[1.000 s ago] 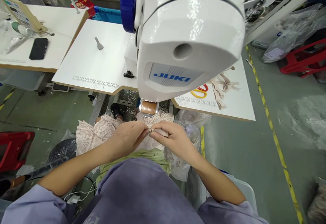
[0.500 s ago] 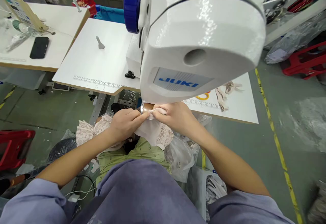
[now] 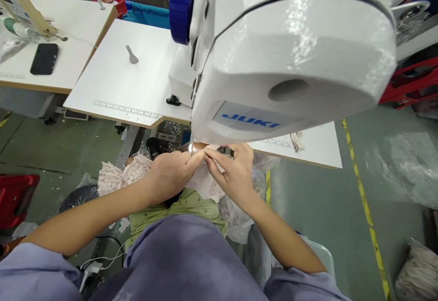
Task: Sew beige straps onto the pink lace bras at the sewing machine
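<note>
A white JUKI sewing machine (image 3: 253, 77) looms over my hands and hides its needle area. Pale pink lace fabric (image 3: 201, 183) hangs below the machine's metal-edged arm (image 3: 197, 147), with more of its lace (image 3: 116, 177) spread over my lap at left. My left hand (image 3: 173, 173) is closed on the fabric's edge, thumb pointing at the machine arm. Close against it, my right hand (image 3: 234, 168) pinches the same fabric between thumb and forefinger. Both sets of fingertips meet just under the machine head.
A white worktable (image 3: 137, 81) carries a printed ruler and a grey spoon-shaped piece (image 3: 131, 55). Farther left lies a black phone (image 3: 44, 59). Beige scraps (image 3: 297, 142) rest on the right table part. Red stools (image 3: 17, 200) stand on the floor, and a clear bin sits below right.
My right hand has turned, its fingers now pointing up and left toward the left thumb. The left hand stays by the machine arm. The view has shifted, so the machine head looks larger.
</note>
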A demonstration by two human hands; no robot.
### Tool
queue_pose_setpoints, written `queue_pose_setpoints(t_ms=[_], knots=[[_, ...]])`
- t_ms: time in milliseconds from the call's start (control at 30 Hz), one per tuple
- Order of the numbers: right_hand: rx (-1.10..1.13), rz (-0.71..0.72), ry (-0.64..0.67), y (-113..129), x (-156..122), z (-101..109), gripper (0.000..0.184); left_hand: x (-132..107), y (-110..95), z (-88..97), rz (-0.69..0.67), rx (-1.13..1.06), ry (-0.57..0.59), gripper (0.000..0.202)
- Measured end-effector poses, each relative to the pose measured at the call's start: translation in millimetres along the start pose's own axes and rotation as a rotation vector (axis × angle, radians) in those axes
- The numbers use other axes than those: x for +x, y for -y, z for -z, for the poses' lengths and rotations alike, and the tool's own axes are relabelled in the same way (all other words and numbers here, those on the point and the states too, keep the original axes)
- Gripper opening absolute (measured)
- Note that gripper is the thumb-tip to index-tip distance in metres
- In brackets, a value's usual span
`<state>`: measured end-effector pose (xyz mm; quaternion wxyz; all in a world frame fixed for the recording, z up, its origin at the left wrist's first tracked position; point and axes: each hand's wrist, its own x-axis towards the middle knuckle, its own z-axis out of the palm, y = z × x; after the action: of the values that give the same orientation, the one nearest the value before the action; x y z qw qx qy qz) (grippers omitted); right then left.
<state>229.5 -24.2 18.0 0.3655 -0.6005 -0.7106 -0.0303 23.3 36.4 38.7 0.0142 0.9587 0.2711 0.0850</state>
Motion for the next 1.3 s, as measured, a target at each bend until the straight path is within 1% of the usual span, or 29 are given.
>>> queue_pose_setpoints(t_ms=[67, 133, 200, 233, 300, 333, 367, 433, 533, 600, 667, 800, 900, 1033, 1167, 1300], knots=[[0.013, -0.02, -0.022, 2, -3, -4, 0.02, 2, 13, -1.6, -0.111, -0.014, 0.024, 0.041], [0.094, -0.076, 0.033, 4, -6, -8, 0.022, 4, 29, -4.5, -0.24, -0.017, 0.041, 0.051], [0.23, -0.184, 0.111, 5, -13, -12, 0.025, 7, 39, -5.3, -0.303, -0.007, 0.038, 0.053], [0.315, -0.259, 0.132, 5, -17, -15, 0.029, 9, 39, -4.2, -0.305, 0.003, 0.033, 0.05], [0.475, -0.407, 0.122, 5, -28, -20, 0.045, 10, 32, 0.6, -0.276, 0.031, 0.019, 0.043], [0.524, -0.449, 0.103, 5, -32, -22, 0.052, 11, 26, 3.7, -0.255, 0.049, 0.014, 0.041], [0.539, -0.461, 0.086, 5, -34, -23, 0.054, 11, 19, 6.7, -0.234, 0.072, 0.007, 0.04], [0.481, -0.425, 0.079, 3, -31, -21, 0.045, 11, 5, 10.9, -0.19, 0.122, -0.016, 0.037], [0.396, -0.362, 0.099, -2, -14, -14, 0.028, 11, -11, 11.4, -0.102, 0.196, -0.062, 0.032], [0.41, -0.368, 0.128, -8, 0, -10, 0.018, 12, -18, 9.9, -0.042, 0.227, -0.087, 0.031], [0.44, -0.397, 0.165, -15, 11, -10, 0.014, 14, -22, 8.9, 0.005, 0.24, -0.095, 0.031], [0.478, -0.459, 0.247, -26, 23, -12, 0.014, 17, -26, 9.5, 0.053, 0.243, -0.075, 0.03], [0.499, -0.45, 0.285, -29, 29, -12, 0.012, 18, -26, 9.7, 0.085, 0.235, -0.051, 0.031], [0.479, -0.413, 0.312, -31, 34, -10, 0.016, 17, -25, 8.9, 0.084, 0.234, -0.06, 0.032], [0.463, -0.388, 0.305, -30, 35, -8, 0.017, 17, -24, 8.8, 0.07, 0.22, -0.074, 0.035], [0.444, -0.391, 0.325, -29, 35, -6, 0.019, 16, -24, 9.5, 0.063, 0.214, -0.078, 0.034]])
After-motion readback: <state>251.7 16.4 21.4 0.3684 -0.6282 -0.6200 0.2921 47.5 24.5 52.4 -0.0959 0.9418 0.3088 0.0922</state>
